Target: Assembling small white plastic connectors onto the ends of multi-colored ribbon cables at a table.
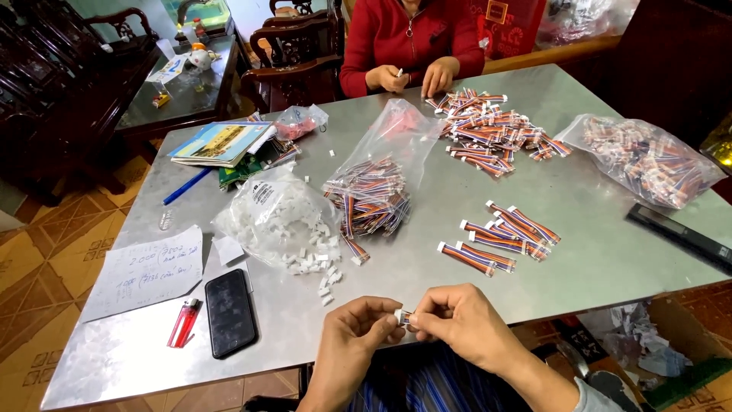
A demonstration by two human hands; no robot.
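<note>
My left hand point(353, 336) and my right hand point(461, 324) meet just past the near edge of the metal table point(587, 206). Between their fingertips they pinch a small white connector on a short striped ribbon cable point(404, 317). Finished striped cables with white ends point(503, 238) lie on the table beyond my right hand. A clear bag spilling small white connectors point(278, 221) sits beyond my left hand. An open bag of striped cables point(374, 191) lies at the table's middle.
Across the table a person in a red top point(412, 38) handles a white piece by a pile of cables point(496, 130). A full bag point(648, 156), black bar point(679, 233), phone point(229, 311), red lighter point(184, 322), paper note point(145, 271), blue pen point(187, 185) and booklets point(221, 143) also lie here.
</note>
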